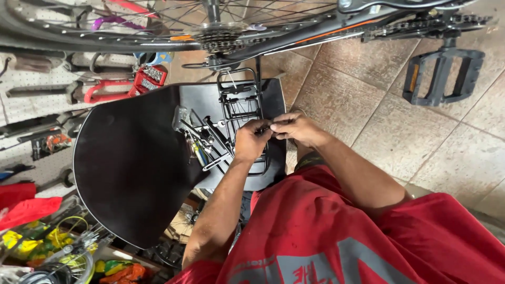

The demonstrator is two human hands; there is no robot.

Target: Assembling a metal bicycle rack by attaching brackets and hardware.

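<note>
Both hands are meeting over the black wire rack on the dark stool. Left hand and right hand are each pinching narrow on a small dark part, its long axis running hand to hand.

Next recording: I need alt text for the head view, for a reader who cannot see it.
A person's left hand and right hand meet over a black wire bicycle rack, pinching a small part between the fingers. The rack lies with loose metal struts on a black stool, below a bicycle's rear wheel and pedal.
</note>
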